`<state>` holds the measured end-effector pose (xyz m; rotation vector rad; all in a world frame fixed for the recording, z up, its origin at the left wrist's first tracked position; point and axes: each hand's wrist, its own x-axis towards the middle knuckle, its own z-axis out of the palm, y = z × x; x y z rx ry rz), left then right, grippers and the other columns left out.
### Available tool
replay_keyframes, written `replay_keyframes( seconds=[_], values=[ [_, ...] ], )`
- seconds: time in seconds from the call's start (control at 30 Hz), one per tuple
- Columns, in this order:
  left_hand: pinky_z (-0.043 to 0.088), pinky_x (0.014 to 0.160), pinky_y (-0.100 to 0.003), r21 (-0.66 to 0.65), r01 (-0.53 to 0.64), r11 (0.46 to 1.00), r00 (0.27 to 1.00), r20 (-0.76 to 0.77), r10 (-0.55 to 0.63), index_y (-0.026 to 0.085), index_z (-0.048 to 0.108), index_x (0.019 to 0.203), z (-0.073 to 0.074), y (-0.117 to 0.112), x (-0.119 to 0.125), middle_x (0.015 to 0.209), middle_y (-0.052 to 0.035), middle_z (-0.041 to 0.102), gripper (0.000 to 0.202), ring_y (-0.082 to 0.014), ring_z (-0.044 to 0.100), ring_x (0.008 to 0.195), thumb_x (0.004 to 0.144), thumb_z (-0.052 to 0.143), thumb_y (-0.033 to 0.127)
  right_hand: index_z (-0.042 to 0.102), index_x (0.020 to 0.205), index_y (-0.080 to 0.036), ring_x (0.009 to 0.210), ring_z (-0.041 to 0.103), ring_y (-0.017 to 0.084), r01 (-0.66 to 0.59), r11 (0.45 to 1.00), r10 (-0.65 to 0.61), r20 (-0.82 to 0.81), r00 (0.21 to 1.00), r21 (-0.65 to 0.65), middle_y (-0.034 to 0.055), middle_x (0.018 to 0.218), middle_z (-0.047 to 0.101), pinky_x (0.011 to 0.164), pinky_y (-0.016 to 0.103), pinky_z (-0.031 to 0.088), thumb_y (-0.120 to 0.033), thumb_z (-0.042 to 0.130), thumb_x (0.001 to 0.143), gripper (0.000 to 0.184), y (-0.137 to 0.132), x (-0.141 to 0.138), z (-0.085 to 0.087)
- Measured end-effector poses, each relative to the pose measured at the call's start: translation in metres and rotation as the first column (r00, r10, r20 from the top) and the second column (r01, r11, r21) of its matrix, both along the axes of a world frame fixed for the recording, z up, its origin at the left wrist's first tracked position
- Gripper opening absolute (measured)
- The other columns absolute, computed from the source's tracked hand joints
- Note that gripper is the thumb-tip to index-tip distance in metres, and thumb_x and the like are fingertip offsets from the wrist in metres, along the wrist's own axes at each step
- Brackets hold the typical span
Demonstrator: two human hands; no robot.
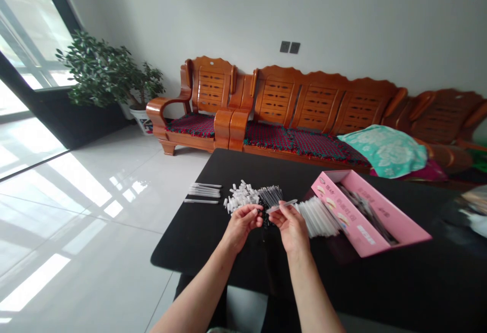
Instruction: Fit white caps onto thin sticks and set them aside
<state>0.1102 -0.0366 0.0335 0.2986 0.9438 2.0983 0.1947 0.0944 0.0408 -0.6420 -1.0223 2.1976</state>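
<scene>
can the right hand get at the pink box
Probably yes. The right hand, holding a thin clear tube, is close to the pink cardboard box; only a low heap of white plastic tubes lies between, and the hand could likely pass over.

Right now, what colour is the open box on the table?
The open box is pink, with small printed pictures; it shows best in the head view.

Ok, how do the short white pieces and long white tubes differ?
The short white pieces are stubby, while the long white tubes are slender and far longer. The pieces lie in a loose jumble; the tubes lie side by side in a tidy bundle. The pieces sit left of the black-bristled bundle; the tubes sit right of the right hand, beside the pink box. Both are pale and lie on the black table.
</scene>
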Motion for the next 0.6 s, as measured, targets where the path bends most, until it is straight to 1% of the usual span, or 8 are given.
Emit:
replay_keyframes(
  seconds=[0.13,0.23,0.33,0.4,0.5,0.6],
  values=[
    [0.051,0.059,-0.019,-0.028,-0.004,1.000,1.000,0.009,0.005,0.009,0.067,0.088,0.001,-0.001,0.001,0.075,-0.0058,0.068,0.033,-0.0094,0.062,0.060,0.068,0.083,0.029,0.066,0.089,-0.014,0.059,0.072,0.019,-0.002,1.000,0.002,0.002,1.000,-0.004,0.0055,0.069,0.075,0.055,0.026,0.060,-0.026,0.087,0.062,0.036,0.000,0.001,-0.003],
    [0.054,0.062,-0.020,-0.053,-0.012,0.998,0.999,0.036,0.014,0.009,0.064,0.084,0.001,-0.001,0.001,0.076,-0.0083,0.070,0.032,-0.0123,0.066,0.064,0.067,0.084,0.027,0.066,0.089,-0.014,0.059,0.072,0.019,-0.002,1.000,0.002,0.008,1.000,-0.003,0.0045,0.069,0.075,0.055,0.027,0.061,-0.026,0.087,0.062,0.036,-0.001,0.001,-0.002],
    [0.054,0.065,-0.020,-0.056,-0.013,0.998,0.999,0.043,0.015,0.010,0.063,0.081,0.000,-0.001,0.002,0.079,-0.0096,0.071,0.031,-0.0130,0.067,0.068,0.066,0.084,0.027,0.066,0.089,-0.014,0.058,0.072,0.019,0.006,1.000,-0.006,0.011,1.000,0.002,0.0042,0.068,0.075,0.055,0.027,0.060,-0.027,0.087,0.061,0.037,-0.003,0.001,0.001],
    [0.053,0.062,-0.019,-0.057,-0.016,0.998,0.999,0.035,0.018,0.010,0.064,0.079,-0.001,0.000,0.003,0.076,-0.0079,0.070,0.032,-0.0111,0.066,0.064,0.065,0.085,0.029,0.066,0.088,-0.014,0.058,0.072,0.019,0.020,1.000,-0.020,0.017,1.000,0.005,0.0039,0.067,0.074,0.054,0.026,0.060,-0.027,0.088,0.060,0.038,-0.005,0.000,0.003],
    [0.049,0.054,-0.016,-0.056,-0.037,0.998,0.999,0.034,0.039,0.010,0.064,0.078,-0.001,0.001,0.004,0.069,-0.0032,0.066,0.033,-0.0065,0.059,0.054,0.063,0.086,0.030,0.065,0.088,-0.014,0.057,0.072,0.019,0.036,0.999,-0.036,0.026,0.999,0.009,0.0041,0.066,0.074,0.052,0.026,0.059,-0.028,0.088,0.058,0.040,-0.008,-0.001,0.006],
    [0.048,0.053,-0.016,-0.043,-0.041,0.998,0.998,0.042,0.043,0.009,0.064,0.077,0.000,0.002,0.006,0.066,-0.0017,0.064,0.033,-0.0057,0.057,0.053,0.062,0.087,0.028,0.064,0.089,-0.014,0.057,0.071,0.019,0.042,0.999,-0.043,0.031,0.999,0.016,0.0056,0.066,0.074,0.052,0.026,0.059,-0.027,0.088,0.058,0.042,-0.011,-0.001,0.007]
  ],
)
